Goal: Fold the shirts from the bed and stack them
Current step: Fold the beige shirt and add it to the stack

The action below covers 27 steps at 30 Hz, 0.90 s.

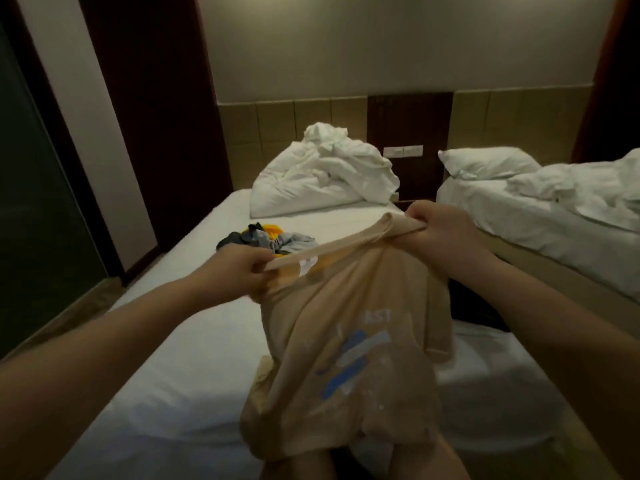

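Hands, left hand (239, 271) and right hand (440, 230), each grip the beige shirt (346, 341) above the bed (166, 358).

This is a bedroom, and by its fittings it looks like a hotel twin room. Two single beds stand side by side: the near bed (194, 323) fills the centre and lower frame, and the second bed (491, 206) is at the right edge, both in plain white sheets. A crumpled white duvet (325, 174) lies at the head of the near one, and a white pillow (488, 163) on the other. Behind them a tan panelled headboard (277, 123) runs along the pale wall (381, 39). Between the beds, a dark wood panel (410, 119) carries a switch plate (403, 151). Dark wood trim (149, 98) and a glass panel (34, 185) fill the left.
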Each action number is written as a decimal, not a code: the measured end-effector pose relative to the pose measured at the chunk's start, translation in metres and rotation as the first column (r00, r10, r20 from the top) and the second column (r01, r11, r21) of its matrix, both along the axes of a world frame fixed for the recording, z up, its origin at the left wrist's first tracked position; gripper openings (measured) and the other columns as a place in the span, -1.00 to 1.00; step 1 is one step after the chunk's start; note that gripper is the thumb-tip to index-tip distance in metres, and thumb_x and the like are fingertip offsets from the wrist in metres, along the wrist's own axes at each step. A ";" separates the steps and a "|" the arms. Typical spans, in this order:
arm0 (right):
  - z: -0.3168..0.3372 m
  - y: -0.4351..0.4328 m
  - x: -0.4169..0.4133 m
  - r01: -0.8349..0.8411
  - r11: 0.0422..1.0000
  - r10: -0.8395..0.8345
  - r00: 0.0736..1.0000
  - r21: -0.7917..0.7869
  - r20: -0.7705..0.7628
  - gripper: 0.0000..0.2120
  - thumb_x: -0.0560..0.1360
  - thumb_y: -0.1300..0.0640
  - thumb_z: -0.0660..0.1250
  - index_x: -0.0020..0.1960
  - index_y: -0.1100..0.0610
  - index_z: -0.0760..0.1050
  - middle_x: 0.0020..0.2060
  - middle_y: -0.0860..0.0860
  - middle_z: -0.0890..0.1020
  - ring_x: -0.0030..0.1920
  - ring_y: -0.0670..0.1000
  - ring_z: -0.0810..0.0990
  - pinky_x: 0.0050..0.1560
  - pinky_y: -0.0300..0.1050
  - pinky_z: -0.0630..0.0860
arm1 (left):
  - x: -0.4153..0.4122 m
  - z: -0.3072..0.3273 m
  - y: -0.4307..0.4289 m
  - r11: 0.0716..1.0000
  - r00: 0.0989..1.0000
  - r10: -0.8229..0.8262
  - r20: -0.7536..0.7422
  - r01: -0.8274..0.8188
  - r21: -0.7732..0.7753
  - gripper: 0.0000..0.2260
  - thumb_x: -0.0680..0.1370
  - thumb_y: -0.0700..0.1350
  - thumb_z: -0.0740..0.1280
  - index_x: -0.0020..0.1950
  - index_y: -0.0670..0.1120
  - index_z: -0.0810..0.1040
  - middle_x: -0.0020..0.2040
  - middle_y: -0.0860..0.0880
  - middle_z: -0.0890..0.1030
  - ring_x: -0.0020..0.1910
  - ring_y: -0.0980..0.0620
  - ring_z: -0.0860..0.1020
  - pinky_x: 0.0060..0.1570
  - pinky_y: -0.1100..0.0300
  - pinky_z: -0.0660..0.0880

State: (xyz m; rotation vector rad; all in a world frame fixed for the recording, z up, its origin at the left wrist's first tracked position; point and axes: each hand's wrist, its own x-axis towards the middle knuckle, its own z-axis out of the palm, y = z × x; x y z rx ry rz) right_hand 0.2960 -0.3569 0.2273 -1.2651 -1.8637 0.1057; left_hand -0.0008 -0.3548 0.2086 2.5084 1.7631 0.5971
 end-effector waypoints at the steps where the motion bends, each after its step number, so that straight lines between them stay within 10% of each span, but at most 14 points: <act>1: 0.007 -0.008 0.004 0.039 0.998 -0.039 0.999 0.045 -0.010 -0.65 0.38 -0.14 0.38 -0.24 0.16 0.51 -0.36 0.01 0.53 -0.29 -0.06 0.47 -0.31 -0.14 0.33 | -0.003 0.010 -0.004 0.999 0.999 0.025 -0.020 -0.024 0.037 -0.76 0.42 -0.01 0.24 -0.21 -0.18 0.53 -0.39 0.00 0.47 -0.39 0.16 0.40 -0.36 0.33 0.26; 7: 0.063 -0.032 0.027 0.166 0.980 -0.158 0.984 0.110 -0.076 -0.56 0.40 -0.16 0.37 -0.41 0.18 0.43 -0.29 0.14 0.61 -0.17 0.09 0.56 -0.23 -0.06 0.39 | -0.012 0.063 -0.027 0.982 0.899 0.078 0.431 -0.144 0.122 -0.85 0.56 -0.16 0.25 -0.10 -0.09 0.63 -0.16 -0.08 0.61 -0.13 -0.04 0.56 -0.08 0.07 0.52; 14: 0.108 -0.036 0.038 -0.062 0.967 0.012 0.980 -0.247 -0.199 -0.87 0.44 -0.06 0.40 -0.17 0.00 0.58 -0.24 -0.04 0.61 -0.22 -0.10 0.56 -0.29 -0.24 0.43 | 0.004 0.112 -0.033 0.998 0.425 0.070 0.903 -0.026 -0.065 -0.77 0.56 -0.23 0.20 -0.23 -0.10 0.56 -0.19 -0.12 0.47 -0.24 0.00 0.45 -0.22 0.16 0.39; 20: 0.121 -0.008 0.053 -0.353 0.847 0.044 0.791 -0.398 -0.610 -0.67 0.45 0.14 0.39 0.21 0.12 0.51 0.10 0.13 0.61 0.02 0.06 0.61 -0.14 -0.10 0.54 | 0.000 0.132 -0.037 0.999 0.798 0.020 0.603 -0.037 0.016 -0.83 0.59 -0.06 0.21 -0.09 -0.06 0.56 -0.13 -0.10 0.55 -0.17 -0.02 0.54 -0.23 0.16 0.42; 27: 0.103 -0.015 0.069 -0.362 0.768 0.085 0.875 -0.529 -0.476 -0.68 0.33 0.00 0.40 0.04 0.10 0.56 -0.05 -0.01 0.63 -0.08 -0.04 0.59 -0.12 -0.14 0.51 | 0.012 0.133 -0.030 0.993 0.913 0.065 0.403 -0.018 -0.120 -0.80 0.48 0.09 0.30 -0.06 -0.01 0.58 -0.11 -0.05 0.58 -0.07 -0.02 0.55 -0.21 0.21 0.43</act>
